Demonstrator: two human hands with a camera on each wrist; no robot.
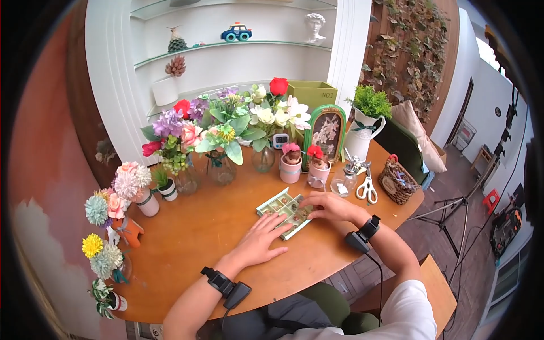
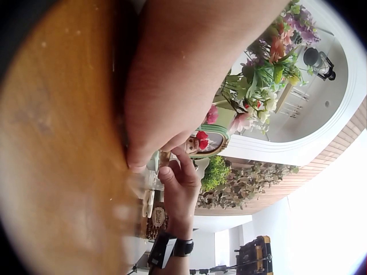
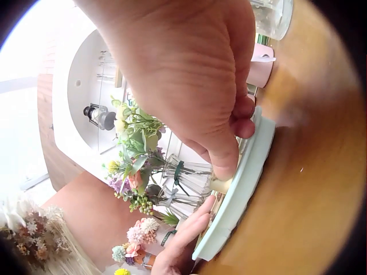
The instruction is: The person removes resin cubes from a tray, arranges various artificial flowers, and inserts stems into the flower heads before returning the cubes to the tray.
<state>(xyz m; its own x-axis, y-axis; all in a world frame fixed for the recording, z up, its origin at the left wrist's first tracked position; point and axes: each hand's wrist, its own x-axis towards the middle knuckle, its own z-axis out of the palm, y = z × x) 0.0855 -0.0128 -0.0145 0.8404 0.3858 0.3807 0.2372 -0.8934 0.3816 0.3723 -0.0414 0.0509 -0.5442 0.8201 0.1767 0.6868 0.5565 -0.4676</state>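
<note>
A pale green divided tray [image 1: 277, 202] lies on the wooden table, with small round pieces in several compartments. My left hand [image 1: 256, 242] rests with its fingers extended over the tray's near left part. From the right, my right hand [image 1: 331, 207] reaches over the tray with bent fingers. In the right wrist view, the right thumb [image 3: 222, 157] points down inside the tray's raised rim [image 3: 243, 189], right at a small cream-coloured part [image 3: 221, 185]. The other right fingertips are partly hidden, and I cannot tell whether they pinch a piece.
Behind the tray stand two pink pots [image 1: 290, 170] with doll heads, a glass jar [image 1: 343, 182], white scissors [image 1: 367, 190] and a woven basket [image 1: 398, 181]. Flower vases [image 1: 220, 170] line the back. A green framed picture [image 1: 326, 133] and a white pitcher [image 1: 360, 139] stand further right.
</note>
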